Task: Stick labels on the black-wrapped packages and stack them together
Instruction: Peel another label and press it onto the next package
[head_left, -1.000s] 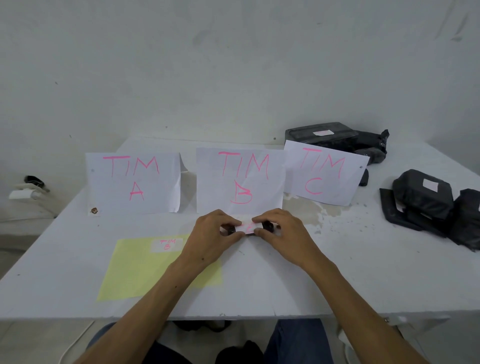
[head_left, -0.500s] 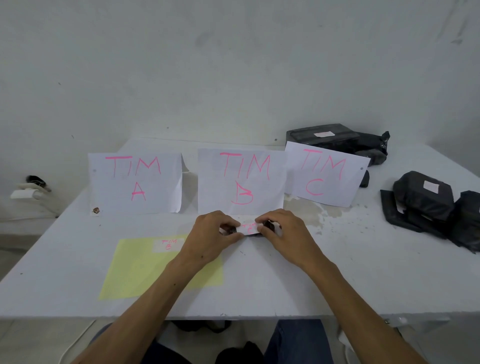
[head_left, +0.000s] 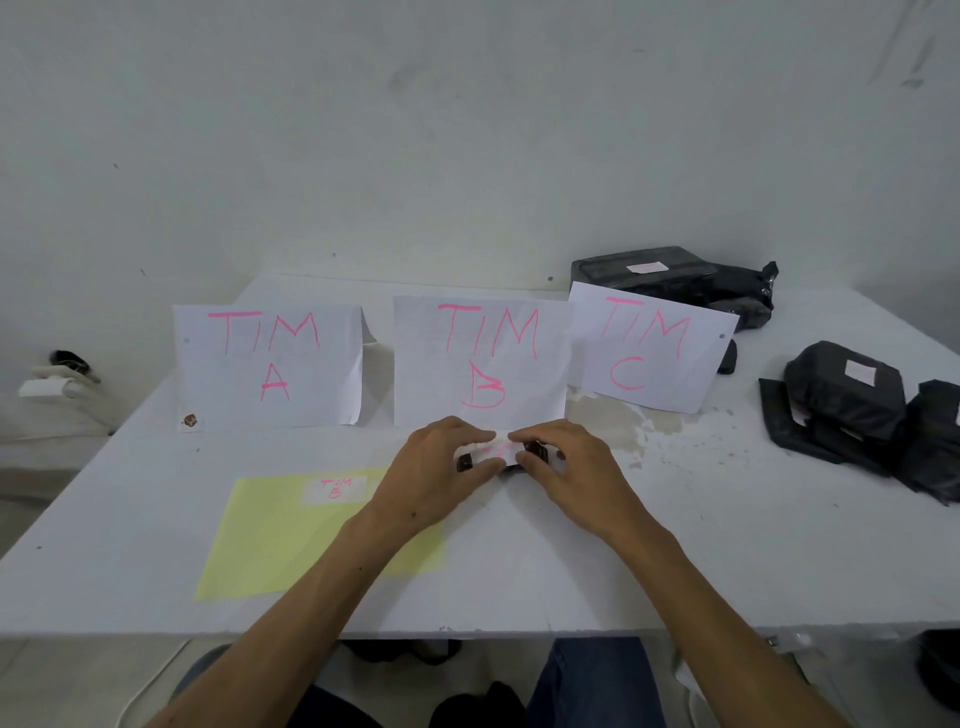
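A small black-wrapped package (head_left: 535, 451) lies on the white table (head_left: 675, 561) in front of the "TIM B" sign (head_left: 480, 361), mostly hidden under my hands. A white label (head_left: 493, 449) with pink writing lies across its top. My left hand (head_left: 441, 475) grips the package's left end with its thumb on the label. My right hand (head_left: 563, 470) grips the right end, thumb on the label's right edge. Another "TIM B" label (head_left: 335, 489) sits on the yellow backing sheet (head_left: 270, 540) at my left.
Paper signs "TIM A" (head_left: 267, 364) and "TIM C" (head_left: 649, 351) stand beside the middle sign. A labelled black package (head_left: 670, 278) lies behind the "TIM C" sign. More black packages (head_left: 852, 400), one labelled, lie at the right edge. A wall stands behind the table.
Both hands stay on the small package and label. The thumbs have shifted slightly along the label.
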